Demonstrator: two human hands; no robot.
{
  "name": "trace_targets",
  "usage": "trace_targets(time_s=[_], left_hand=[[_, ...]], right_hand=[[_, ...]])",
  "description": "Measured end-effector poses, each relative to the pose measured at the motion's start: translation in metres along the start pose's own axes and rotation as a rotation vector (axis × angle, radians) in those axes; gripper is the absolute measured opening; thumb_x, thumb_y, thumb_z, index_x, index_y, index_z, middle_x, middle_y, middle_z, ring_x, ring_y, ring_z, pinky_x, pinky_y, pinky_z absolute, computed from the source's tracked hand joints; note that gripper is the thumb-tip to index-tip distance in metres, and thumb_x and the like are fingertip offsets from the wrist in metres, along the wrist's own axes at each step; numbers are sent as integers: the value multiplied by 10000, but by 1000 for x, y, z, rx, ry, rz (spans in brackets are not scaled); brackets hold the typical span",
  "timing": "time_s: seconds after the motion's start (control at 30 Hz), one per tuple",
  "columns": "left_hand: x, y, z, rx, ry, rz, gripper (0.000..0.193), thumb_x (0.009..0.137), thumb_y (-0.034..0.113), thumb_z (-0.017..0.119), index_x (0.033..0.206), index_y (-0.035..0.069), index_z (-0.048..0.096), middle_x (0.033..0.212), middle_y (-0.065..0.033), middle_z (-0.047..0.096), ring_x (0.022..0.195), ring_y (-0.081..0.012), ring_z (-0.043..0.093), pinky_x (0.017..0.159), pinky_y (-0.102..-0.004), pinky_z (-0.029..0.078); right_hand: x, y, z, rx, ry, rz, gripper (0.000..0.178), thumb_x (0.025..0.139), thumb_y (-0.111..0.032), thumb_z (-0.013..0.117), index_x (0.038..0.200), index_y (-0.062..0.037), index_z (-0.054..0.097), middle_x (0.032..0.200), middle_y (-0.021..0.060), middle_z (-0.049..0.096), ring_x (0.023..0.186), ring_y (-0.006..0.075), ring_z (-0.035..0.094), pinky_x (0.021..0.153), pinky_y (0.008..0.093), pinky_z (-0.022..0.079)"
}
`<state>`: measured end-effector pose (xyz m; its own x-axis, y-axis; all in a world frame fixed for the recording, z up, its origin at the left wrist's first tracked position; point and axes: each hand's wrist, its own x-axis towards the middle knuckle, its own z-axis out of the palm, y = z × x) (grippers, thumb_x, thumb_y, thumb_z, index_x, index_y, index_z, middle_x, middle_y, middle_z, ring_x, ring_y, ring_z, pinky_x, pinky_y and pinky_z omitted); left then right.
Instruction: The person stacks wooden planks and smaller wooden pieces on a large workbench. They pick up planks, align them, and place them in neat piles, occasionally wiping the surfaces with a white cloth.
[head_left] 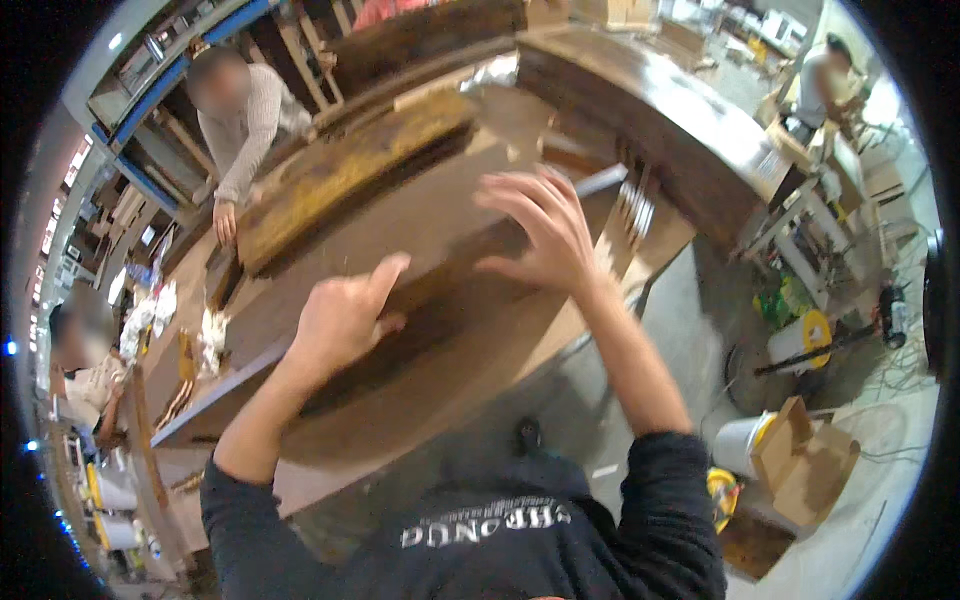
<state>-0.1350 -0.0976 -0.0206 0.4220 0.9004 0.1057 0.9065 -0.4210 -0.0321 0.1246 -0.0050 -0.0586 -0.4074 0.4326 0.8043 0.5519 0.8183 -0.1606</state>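
Observation:
My left hand [345, 315] hovers over the near part of a wooden workpiece, the index finger stretched out and the thumb apart from it. Nothing shows in its grasp, though some of its fingers are hidden. Farther right, my right hand [545, 225] is raised with its fingers spread, holding nothing. Beneath both hands lies a long dark brown board [430, 335], somewhat blurred. A pale, straight strip [225, 393] runs slantwise along it, passing behind my hands; its kind I cannot make out. Behind it is a brown panel [370, 235].
A yellowish-brown stained plank [350, 180] lies across the table, a co-worker's hand [225, 222] by its left end. Several thin sticks [637, 212] are at the right. Beyond stands a large glossy wooden slab [660, 110]. Buckets [740, 445] and an open cardboard box [805, 460] stand lower right.

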Motion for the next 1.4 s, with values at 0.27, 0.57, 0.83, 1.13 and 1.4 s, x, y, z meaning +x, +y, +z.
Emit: trace_targets(time_s=[0.27, 0.57, 0.83, 1.13, 1.4], left_hand=[[-31, -21, -5, -4, 78, -90, 584, 646, 344, 788, 1112, 120, 517, 674, -127, 613, 652, -333, 614, 593, -409, 474], [-22, 6, -89, -250, 250, -210, 490, 640, 190, 795, 1091, 132, 613, 932, -93, 680, 800, -262, 663, 714, -321, 516], [17, 33, 18, 36, 117, -294, 399, 669, 303, 780, 942, 113, 559, 690, -99, 613, 714, -274, 624, 650, -369, 434], [3, 20, -33, -55, 260, -234, 507, 579, 247, 835, 998, 78, 605, 747, -114, 637, 686, -318, 615, 608, -376, 475], [44, 61, 23, 151, 267, -295, 474, 594, 371, 809, 876, 103, 540, 693, -59, 616, 680, -239, 599, 639, -360, 397]], right_hand=[[-190, 87, 72, 387, -337, 854, 665, 696, -157, 732, 1290, -64, 448, 1051, 159, 586, 1045, 241, 548, 881, 369, 440], [-73, 70, -32, 276, -387, 629, 362, 715, -254, 740, 1018, -98, 620, 837, 131, 642, 811, 308, 614, 714, 405, 480], [-200, 127, 25, 83, -746, 694, 648, 740, -253, 706, 1304, -114, 421, 1119, 159, 606, 1057, 333, 556, 890, 430, 445], [-142, 106, 25, 155, -463, 537, 311, 760, -314, 706, 957, -90, 620, 770, 142, 638, 661, 324, 605, 596, 408, 468], [-227, 113, 48, 321, -432, 835, 619, 710, -89, 746, 1271, -105, 484, 1211, 131, 571, 1111, 270, 544, 904, 369, 451]])
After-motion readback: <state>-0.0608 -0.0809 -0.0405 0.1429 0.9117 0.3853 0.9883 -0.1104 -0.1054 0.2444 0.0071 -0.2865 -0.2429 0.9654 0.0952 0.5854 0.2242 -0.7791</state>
